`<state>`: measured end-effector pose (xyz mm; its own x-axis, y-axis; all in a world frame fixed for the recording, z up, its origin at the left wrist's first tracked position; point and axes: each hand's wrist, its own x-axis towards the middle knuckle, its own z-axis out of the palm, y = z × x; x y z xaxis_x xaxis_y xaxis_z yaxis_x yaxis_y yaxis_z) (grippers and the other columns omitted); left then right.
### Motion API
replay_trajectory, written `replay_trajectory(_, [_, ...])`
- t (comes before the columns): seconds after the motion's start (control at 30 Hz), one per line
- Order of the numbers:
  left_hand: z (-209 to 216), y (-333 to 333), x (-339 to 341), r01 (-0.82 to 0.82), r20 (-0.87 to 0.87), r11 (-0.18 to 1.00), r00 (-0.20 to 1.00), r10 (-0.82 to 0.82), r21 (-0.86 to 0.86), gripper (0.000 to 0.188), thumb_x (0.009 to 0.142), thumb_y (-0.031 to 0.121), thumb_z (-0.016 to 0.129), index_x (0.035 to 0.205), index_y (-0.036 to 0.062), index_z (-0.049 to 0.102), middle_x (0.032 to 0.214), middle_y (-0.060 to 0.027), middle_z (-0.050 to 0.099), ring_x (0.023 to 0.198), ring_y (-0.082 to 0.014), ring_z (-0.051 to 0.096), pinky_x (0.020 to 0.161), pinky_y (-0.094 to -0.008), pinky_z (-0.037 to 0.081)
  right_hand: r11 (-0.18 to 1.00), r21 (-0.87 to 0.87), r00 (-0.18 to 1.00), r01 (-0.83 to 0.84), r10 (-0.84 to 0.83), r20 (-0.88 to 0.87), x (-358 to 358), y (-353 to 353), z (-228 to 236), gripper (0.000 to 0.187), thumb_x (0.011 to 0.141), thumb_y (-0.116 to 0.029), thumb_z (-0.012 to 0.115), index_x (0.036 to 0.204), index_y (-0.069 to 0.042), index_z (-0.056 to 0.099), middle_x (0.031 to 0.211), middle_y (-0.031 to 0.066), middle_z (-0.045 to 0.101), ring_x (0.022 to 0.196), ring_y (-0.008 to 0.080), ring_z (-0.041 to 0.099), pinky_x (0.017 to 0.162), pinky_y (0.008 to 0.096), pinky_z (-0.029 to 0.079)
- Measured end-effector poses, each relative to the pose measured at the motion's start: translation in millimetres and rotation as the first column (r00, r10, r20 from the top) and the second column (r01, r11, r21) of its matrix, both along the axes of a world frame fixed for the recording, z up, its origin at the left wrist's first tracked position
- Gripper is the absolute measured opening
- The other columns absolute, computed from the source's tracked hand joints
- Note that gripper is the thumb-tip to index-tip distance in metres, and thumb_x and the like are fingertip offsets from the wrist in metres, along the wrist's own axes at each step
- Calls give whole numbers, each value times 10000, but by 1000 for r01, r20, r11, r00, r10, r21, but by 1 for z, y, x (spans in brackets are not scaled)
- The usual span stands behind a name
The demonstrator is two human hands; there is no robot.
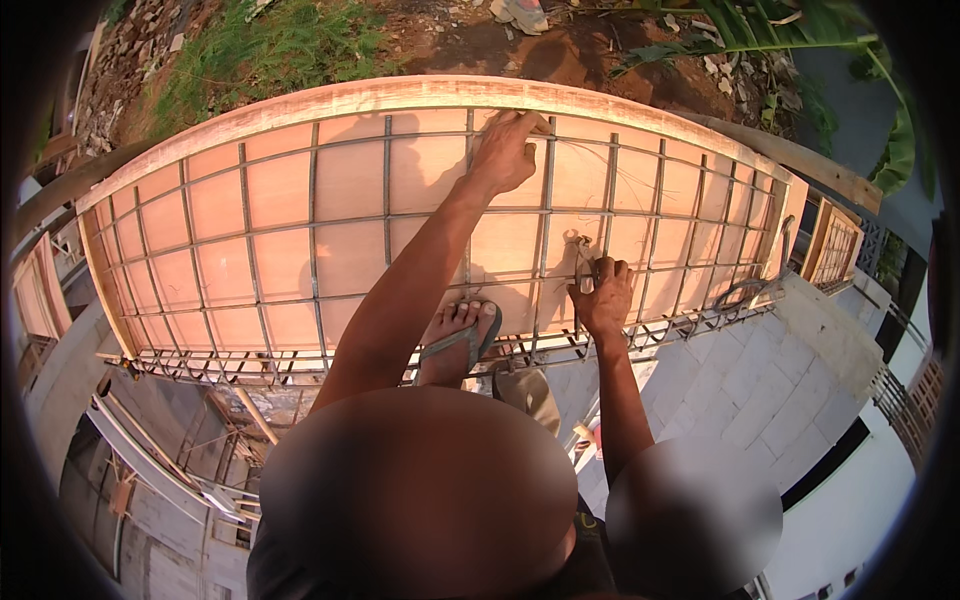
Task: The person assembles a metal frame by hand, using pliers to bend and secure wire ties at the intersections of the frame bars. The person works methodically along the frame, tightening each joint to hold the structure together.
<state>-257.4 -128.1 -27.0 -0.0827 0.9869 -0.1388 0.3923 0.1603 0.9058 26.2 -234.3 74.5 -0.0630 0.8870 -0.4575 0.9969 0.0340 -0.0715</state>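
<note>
A grid of steel rebar lies over plywood sheeting inside a wooden form. At its far side, my left hand is closed by a bar crossing next to the wooden rim; what its fingers pinch is hidden. Nearer me and to the right, my right hand grips a pair of pincers, jaws pointing away from me over the plywood. Thin loose wires show between the bars right of my left hand. My sandalled foot rests at the near side of the grid.
Rebar with ties runs along the form's near edge, with a drop to a lower tiled floor beyond it. A bent dark bar lies at the right end. Soil, grass and banana leaves border the far side.
</note>
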Motion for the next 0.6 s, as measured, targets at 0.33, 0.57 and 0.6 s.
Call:
replay_trajectory(0.33, [-17, -3, 0, 5, 68, 999, 998, -8, 36, 427, 871, -85, 598, 1223, 148, 664, 1226, -89, 701, 1311, -322, 565, 1147, -516, 324, 793, -514, 626, 328, -590, -511, -48, 80, 44, 340, 982, -258, 536, 1208, -50, 681, 936, 57, 659, 775, 196, 638, 752, 391, 558])
replay_trajectory(0.57, [-15, -3, 3, -17, 86, 999, 996, 13, 43, 439, 859, -89, 588, 1213, 157, 671, 1244, -74, 704, 1329, -305, 558, 1147, -526, 316, 568, -814, 476, 125, -754, -453, -79, 120, 22, 485, 1027, -157, 645, 1480, -11, 553, 1033, 106, 707, 842, 224, 736, 806, 405, 652])
replay_trajectory(0.6, [-15, -3, 3, -19, 79, 999, 997, 16, 37, 438, 857, -89, 587, 1208, 159, 674, 1242, -76, 704, 1330, -305, 557, 1147, -524, 316, 622, -775, 565, 111, -681, -465, -77, 123, 18, 494, 1028, -136, 648, 1493, -2, 549, 1029, 106, 717, 828, 212, 734, 780, 391, 651])
